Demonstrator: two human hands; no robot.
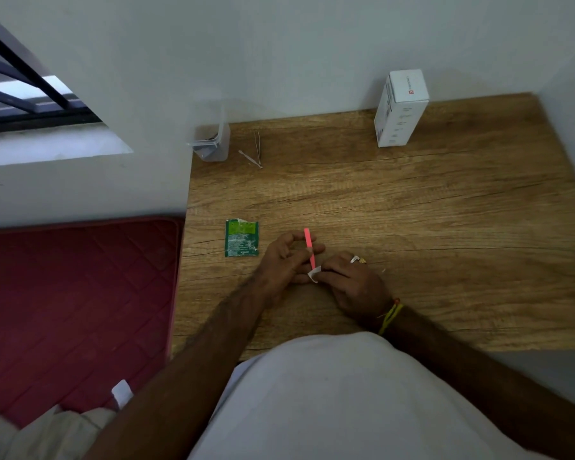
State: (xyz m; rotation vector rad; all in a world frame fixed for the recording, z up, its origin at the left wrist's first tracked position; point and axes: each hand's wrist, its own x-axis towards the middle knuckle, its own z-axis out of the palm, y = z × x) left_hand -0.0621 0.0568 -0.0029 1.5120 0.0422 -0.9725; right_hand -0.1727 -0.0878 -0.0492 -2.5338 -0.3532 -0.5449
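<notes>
Both hands meet over the near middle of the wooden table (412, 207). My left hand (284, 257) pinches a thin pink stick (309, 244) that points away from me. My right hand (349, 280), with a ring and a yellow thread on the wrist, pinches a small white scrap (313, 274) at the stick's near end. A torn green sachet (242, 238) lies flat just left of my left hand.
A white box (400, 109) stands upright at the back right. A clear plastic container (211, 141) sits at the back left corner, with metal tweezers (258, 149) beside it. A red mat (73, 303) lies left of the table. A wall bounds the far edge.
</notes>
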